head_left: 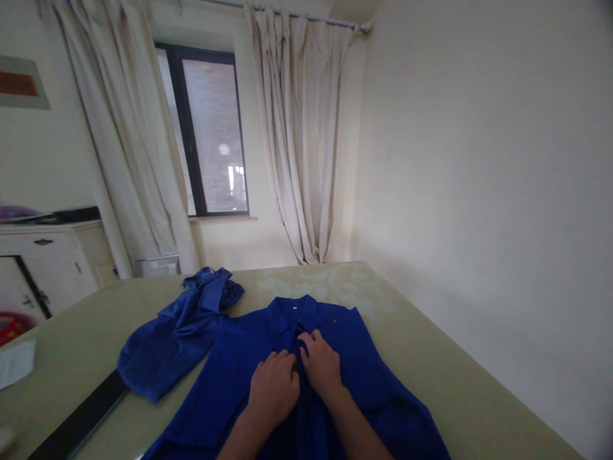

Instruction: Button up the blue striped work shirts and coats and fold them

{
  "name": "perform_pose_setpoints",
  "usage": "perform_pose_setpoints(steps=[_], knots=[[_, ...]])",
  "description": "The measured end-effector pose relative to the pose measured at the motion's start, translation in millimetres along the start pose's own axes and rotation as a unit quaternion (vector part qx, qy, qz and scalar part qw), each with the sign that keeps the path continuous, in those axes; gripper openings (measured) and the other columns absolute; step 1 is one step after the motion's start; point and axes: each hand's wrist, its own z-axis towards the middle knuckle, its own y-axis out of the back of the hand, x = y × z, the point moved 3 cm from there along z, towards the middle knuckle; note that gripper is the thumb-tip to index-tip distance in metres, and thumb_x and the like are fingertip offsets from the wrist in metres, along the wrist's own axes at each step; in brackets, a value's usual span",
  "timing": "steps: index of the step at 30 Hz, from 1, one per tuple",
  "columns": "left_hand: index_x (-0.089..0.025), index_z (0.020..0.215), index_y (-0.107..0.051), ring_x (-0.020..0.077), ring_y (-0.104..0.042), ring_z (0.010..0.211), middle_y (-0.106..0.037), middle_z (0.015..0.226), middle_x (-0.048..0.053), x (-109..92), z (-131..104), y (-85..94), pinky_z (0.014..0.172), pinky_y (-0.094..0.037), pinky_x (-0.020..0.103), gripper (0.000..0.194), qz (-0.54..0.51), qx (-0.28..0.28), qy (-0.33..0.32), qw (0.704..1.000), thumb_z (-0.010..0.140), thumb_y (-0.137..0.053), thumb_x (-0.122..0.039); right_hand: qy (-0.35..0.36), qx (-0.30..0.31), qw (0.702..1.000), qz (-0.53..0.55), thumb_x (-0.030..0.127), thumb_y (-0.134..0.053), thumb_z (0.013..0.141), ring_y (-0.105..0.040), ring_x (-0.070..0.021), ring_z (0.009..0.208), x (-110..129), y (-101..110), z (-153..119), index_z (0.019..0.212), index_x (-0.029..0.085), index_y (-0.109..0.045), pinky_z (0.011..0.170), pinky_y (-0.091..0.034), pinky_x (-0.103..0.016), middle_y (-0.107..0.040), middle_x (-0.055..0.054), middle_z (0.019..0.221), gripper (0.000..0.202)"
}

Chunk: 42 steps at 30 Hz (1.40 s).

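Observation:
A blue collared shirt (354, 377) lies spread front side up on the table, its collar toward the window. My left hand (275, 386) is closed on the front edge of the shirt below the collar, fingers curled under and partly hidden. Just to its right and slightly higher, my right hand (322, 365) pinches the same front opening, thumb and fingers bent at the cloth. The fine detail between the fingertips is too small to make out. A crumpled blue cloth bundle (179, 338) rests left of the shirt, touching its shoulder side.
The pale green table (402, 319) runs along the white wall at right. A long black strip (81, 415) lies at front left, partly under the bundle. A white paper (16, 364) is at the left edge. Curtains (306, 128), a window and a white cabinet (52, 246) stand beyond.

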Motion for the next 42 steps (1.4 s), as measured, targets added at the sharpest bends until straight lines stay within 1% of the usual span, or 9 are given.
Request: perform_pose_setpoints(steps=[3, 8, 14, 17, 23, 28, 31, 38, 42], knots=[[-0.021, 0.096, -0.068, 0.0258, -0.070, 0.098, -0.075, 0.102, 0.009, 3.8, 29.9, -2.8, 0.084, -0.048, 0.037, 0.029, -0.008, -0.018, 0.059, 0.998, 0.096, -0.038, -0.022, 0.025, 0.023, 0.999, -0.002, 0.024, -0.049, 0.099, -0.070, -0.0181, 0.097, 3.8, -11.9, 1.8, 0.125, 0.036, -0.065, 0.072, -0.048, -0.025, -0.066, -0.002, 0.117, 0.033], [-0.021, 0.118, -0.060, 0.0231, -0.066, 0.111, -0.071, 0.114, 0.008, 13.0, 55.4, -26.1, 0.087, -0.044, 0.033, 0.025, -0.069, -0.062, 0.069, 0.993, 0.098, -0.045, -0.027, 0.023, 0.017, 1.000, -0.002, 0.025, -0.040, 0.103, -0.071, -0.0190, 0.095, -0.7, -15.2, 4.9, 0.122, 0.032, -0.067, 0.074, -0.049, -0.026, -0.067, -0.003, 0.111, 0.033], [-0.025, 0.099, -0.062, 0.0192, -0.065, 0.087, -0.067, 0.102, 0.003, 26.8, 59.3, -32.3, 0.077, -0.043, 0.030, 0.016, -0.208, -0.087, 0.054, 0.973, 0.097, -0.047, -0.027, 0.011, 0.013, 1.000, -0.002, 0.029, -0.044, 0.103, -0.070, -0.0193, 0.098, 0.9, -13.0, 4.0, 0.127, 0.031, -0.062, 0.076, -0.049, -0.026, -0.068, -0.004, 0.116, 0.031], [-0.024, 0.092, -0.061, 0.0207, -0.063, 0.090, -0.067, 0.095, 0.002, 28.3, 59.5, -29.9, 0.080, -0.044, 0.032, 0.012, -0.283, -0.121, 0.011, 0.951, 0.094, -0.049, -0.023, 0.007, 0.009, 1.000, 0.011, 0.031, -0.048, 0.102, -0.070, -0.0197, 0.099, 1.3, -10.8, 4.4, 0.127, 0.031, -0.061, 0.076, -0.048, -0.027, -0.069, -0.003, 0.118, 0.029], [-0.025, 0.091, -0.063, 0.0177, -0.066, 0.086, -0.071, 0.090, 0.000, 28.6, 57.3, -27.5, 0.079, -0.048, 0.028, 0.014, -0.351, -0.111, -0.056, 0.928, 0.093, -0.050, -0.024, 0.016, -0.015, 1.000, 0.016, 0.029, -0.050, 0.102, -0.069, -0.0197, 0.099, 1.7, -4.7, 5.2, 0.116, 0.027, -0.066, 0.077, -0.047, -0.026, -0.070, -0.003, 0.112, 0.021], [-0.023, 0.098, -0.066, 0.0179, -0.070, 0.080, -0.074, 0.088, 0.001, 29.5, 59.6, -31.9, 0.074, -0.052, 0.028, 0.014, -0.385, -0.129, -0.045, 0.913, 0.092, -0.059, -0.034, 0.030, -0.032, 0.999, 0.012, 0.025, -0.049, 0.101, -0.069, -0.0193, 0.095, 0.3, -4.6, 6.0, 0.113, 0.026, -0.068, 0.075, -0.046, -0.026, -0.069, -0.004, 0.109, 0.023], [-0.023, 0.104, -0.069, 0.0184, -0.070, 0.082, -0.074, 0.090, 0.002, 30.2, 61.6, -35.1, 0.077, -0.054, 0.030, 0.017, -0.388, -0.146, -0.044, 0.909, 0.090, -0.061, -0.030, 0.042, -0.038, 0.998, 0.024, 0.024, -0.050, 0.100, -0.068, -0.0196, 0.094, -1.3, -6.1, 6.6, 0.111, 0.026, -0.069, 0.074, -0.046, -0.026, -0.069, -0.004, 0.107, 0.021], [-0.022, 0.093, -0.071, 0.0176, -0.067, 0.086, -0.067, 0.096, 0.003, 31.4, 61.9, -30.2, 0.081, -0.054, 0.032, 0.015, -0.370, -0.201, -0.053, 0.906, 0.090, -0.057, -0.019, 0.053, -0.061, 0.995, 0.051, 0.027, -0.051, 0.101, -0.068, -0.0196, 0.090, -0.1, -5.8, 5.4, 0.106, 0.026, -0.071, 0.073, -0.046, -0.026, -0.069, -0.004, 0.103, 0.020], [-0.022, 0.088, -0.071, 0.0216, -0.064, 0.100, -0.069, 0.102, 0.005, 29.2, 60.0, -26.8, 0.094, -0.050, 0.039, 0.013, -0.354, -0.225, -0.060, 0.906, 0.091, -0.059, -0.021, 0.043, -0.080, 0.994, 0.058, 0.029, -0.050, 0.103, -0.067, -0.0186, 0.088, 1.8, -3.0, 3.9, 0.105, 0.026, -0.071, 0.072, -0.045, -0.026, -0.068, -0.003, 0.103, 0.021]])
